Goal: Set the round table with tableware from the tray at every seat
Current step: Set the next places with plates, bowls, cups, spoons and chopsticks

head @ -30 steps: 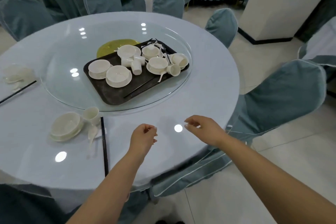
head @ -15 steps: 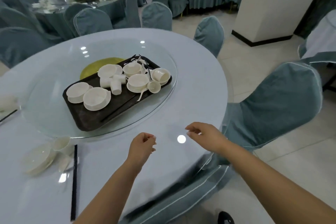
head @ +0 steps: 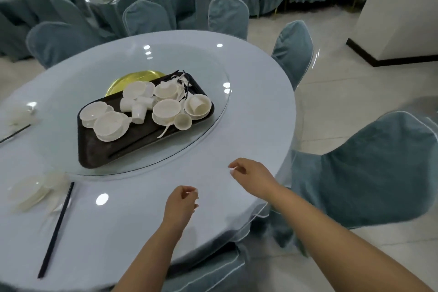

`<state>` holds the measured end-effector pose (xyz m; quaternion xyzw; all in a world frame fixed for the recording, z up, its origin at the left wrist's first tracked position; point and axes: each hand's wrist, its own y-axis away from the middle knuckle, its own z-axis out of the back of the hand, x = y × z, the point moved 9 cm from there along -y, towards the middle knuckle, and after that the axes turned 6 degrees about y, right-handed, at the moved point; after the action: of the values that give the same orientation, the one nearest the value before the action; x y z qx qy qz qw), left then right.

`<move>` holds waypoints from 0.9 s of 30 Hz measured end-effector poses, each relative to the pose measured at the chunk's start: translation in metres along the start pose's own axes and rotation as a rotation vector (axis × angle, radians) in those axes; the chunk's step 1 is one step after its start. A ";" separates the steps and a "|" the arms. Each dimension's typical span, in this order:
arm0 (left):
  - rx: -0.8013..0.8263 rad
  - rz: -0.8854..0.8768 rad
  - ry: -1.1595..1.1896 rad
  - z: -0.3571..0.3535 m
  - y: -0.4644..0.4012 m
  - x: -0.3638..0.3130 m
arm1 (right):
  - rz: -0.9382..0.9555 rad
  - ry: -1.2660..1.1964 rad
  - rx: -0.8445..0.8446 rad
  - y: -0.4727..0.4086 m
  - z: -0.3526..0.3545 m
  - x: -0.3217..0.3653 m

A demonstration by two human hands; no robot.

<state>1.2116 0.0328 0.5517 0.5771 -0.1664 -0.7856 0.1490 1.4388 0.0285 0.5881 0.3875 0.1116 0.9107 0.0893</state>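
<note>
Viewpoint has swung rightward along the round pale-blue bench [head: 248,111]; left hand [head: 181,204] and right hand [head: 251,178], loosely curled, empty, face an unset seat beside the dark rectangular tray [head: 99,156].

Both bare forearms reach forward, no sleeves visible. Left hand [head: 181,204] low and near, back of hand up, fingers loosely curled inward, holding nothing. Right hand [head: 252,176] further forward and to the right, wrist slightly bent, fingers also loosely curled, holding nothing. Hands apart.

Even, cool indoor light; ceiling-lamp glare spots on glossy table [head: 248,111]; motion blur left edge; wide-angle bowing.
</note>
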 end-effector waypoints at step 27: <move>-0.338 0.152 0.176 0.110 -0.094 0.012 | 0.503 0.753 0.410 -0.200 -0.150 0.113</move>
<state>1.0988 0.1226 0.5316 0.5959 -0.0615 -0.7355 0.3165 1.2681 0.2286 0.5096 0.0560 0.2160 0.9400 -0.2580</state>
